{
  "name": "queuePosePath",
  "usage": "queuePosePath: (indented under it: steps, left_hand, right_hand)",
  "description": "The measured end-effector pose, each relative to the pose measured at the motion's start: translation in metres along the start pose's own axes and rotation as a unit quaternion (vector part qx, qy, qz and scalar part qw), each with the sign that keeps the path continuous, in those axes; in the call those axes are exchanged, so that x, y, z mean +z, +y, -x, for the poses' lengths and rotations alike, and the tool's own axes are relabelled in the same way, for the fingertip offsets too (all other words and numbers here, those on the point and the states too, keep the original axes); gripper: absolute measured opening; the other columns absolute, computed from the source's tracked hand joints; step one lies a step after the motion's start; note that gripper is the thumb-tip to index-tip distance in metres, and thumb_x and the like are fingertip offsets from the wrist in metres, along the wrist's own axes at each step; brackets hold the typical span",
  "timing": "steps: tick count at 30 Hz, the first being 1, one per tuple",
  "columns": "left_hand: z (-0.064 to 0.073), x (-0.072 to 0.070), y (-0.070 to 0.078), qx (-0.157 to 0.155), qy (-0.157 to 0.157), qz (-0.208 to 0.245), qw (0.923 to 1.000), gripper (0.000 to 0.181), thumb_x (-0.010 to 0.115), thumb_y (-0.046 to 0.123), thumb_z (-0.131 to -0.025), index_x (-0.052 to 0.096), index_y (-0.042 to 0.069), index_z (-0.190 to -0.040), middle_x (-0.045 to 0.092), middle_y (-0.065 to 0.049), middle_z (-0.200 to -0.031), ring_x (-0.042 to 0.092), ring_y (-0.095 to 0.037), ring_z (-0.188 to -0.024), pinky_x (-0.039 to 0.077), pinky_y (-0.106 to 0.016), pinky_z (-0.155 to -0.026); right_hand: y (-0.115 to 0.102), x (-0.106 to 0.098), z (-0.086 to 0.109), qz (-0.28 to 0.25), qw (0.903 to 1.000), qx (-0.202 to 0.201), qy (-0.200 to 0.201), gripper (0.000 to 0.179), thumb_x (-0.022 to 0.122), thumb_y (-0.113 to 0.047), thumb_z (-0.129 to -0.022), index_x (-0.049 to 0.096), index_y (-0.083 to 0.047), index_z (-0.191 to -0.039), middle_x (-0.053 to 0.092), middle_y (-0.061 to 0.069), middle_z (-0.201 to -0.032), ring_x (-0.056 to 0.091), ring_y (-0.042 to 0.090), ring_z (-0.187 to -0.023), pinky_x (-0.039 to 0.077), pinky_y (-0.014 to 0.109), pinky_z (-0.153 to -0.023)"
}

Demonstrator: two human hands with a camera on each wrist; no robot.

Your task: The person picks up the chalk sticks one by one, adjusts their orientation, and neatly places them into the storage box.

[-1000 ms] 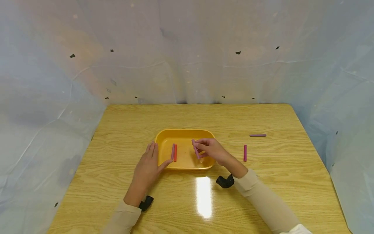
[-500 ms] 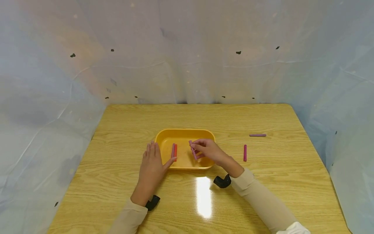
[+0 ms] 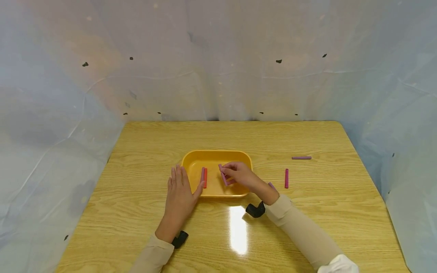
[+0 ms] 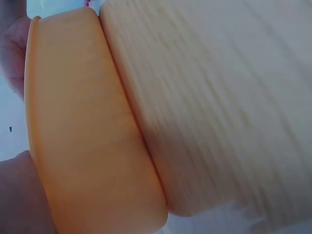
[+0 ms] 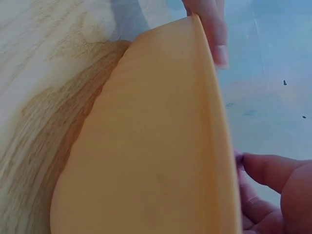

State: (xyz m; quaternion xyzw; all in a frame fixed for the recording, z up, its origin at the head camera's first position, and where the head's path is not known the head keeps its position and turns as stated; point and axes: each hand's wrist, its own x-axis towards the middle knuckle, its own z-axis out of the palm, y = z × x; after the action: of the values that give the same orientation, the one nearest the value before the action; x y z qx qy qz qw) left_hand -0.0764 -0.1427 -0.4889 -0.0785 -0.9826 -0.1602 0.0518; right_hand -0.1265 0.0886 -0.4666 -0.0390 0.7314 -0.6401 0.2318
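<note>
My right hand [image 3: 241, 175] pinches a slim purple stick [image 3: 223, 175], crayon-like in shape, over the yellow tray [image 3: 216, 153]. A pinkish strip [image 3: 231, 182] shows below those fingers; I cannot tell whether it is a second stick. In the tray's left half, a dull purple stick [image 3: 203, 175] and a red stick [image 3: 205, 178] lie side by side. My left hand [image 3: 179, 197] rests at the tray's left end, its fingers straight and its thumb over the front rim. In the right wrist view, the tray wall [image 5: 146, 122] hides much of the right hand [image 5: 273, 195].
Right of the tray lie a magenta stick [image 3: 286, 178] and a purple stick [image 3: 301, 157]. Another purple stick [image 3: 271, 185] is partly hidden behind the right wrist. A black wrist mount [image 3: 255, 210] hangs beside each sleeve. A pale sheet [image 3: 211, 57] stands behind the wooden table [image 3: 164, 140].
My right hand has moved a little left with the purple stick, uncovering a stick end behind the wrist. My left hand has shifted slightly right along the tray's rim.
</note>
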Motion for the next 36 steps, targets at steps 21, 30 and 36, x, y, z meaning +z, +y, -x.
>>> queuePosePath:
  steps: [21,30,36]
  left_hand:
    - [-0.001,0.002,-0.002,0.006,-0.001,0.007,1.0000,0.084,0.044,0.050,-0.094,0.013,-0.010,-0.144,0.010,-0.027,-0.150,0.008,-0.039,-0.138,0.014,-0.053,-0.108]
    - [-0.002,0.003,-0.004,0.003,-0.006,0.006,1.0000,0.083,0.047,0.047,-0.093,0.013,-0.009,-0.144,0.010,-0.026,-0.150,0.006,-0.036,-0.139,0.012,-0.051,-0.109]
    - [-0.002,0.003,-0.004,0.002,-0.006,0.006,1.0000,0.083,0.048,0.046,-0.093,0.013,-0.009,-0.144,0.010,-0.026,-0.150,0.005,-0.035,-0.139,0.013,-0.050,-0.109]
  right_hand:
    - [0.002,0.031,-0.029,0.020,0.9984,0.040,0.035,0.028,0.058,-0.016,-0.093,0.065,0.010,-0.102,0.067,0.018,-0.093,0.066,0.022,-0.078,0.055,0.037,-0.069]
    - [0.008,0.037,-0.039,-0.005,0.9971,0.066,0.038,0.027,0.057,-0.014,-0.093,0.065,0.010,-0.102,0.067,0.017,-0.084,0.067,0.023,-0.074,0.055,0.038,-0.069]
    - [0.011,0.037,-0.042,-0.016,0.9952,0.084,0.047,0.026,0.058,-0.013,-0.093,0.065,0.009,-0.103,0.067,0.019,-0.086,0.067,0.026,-0.077,0.054,0.039,-0.071]
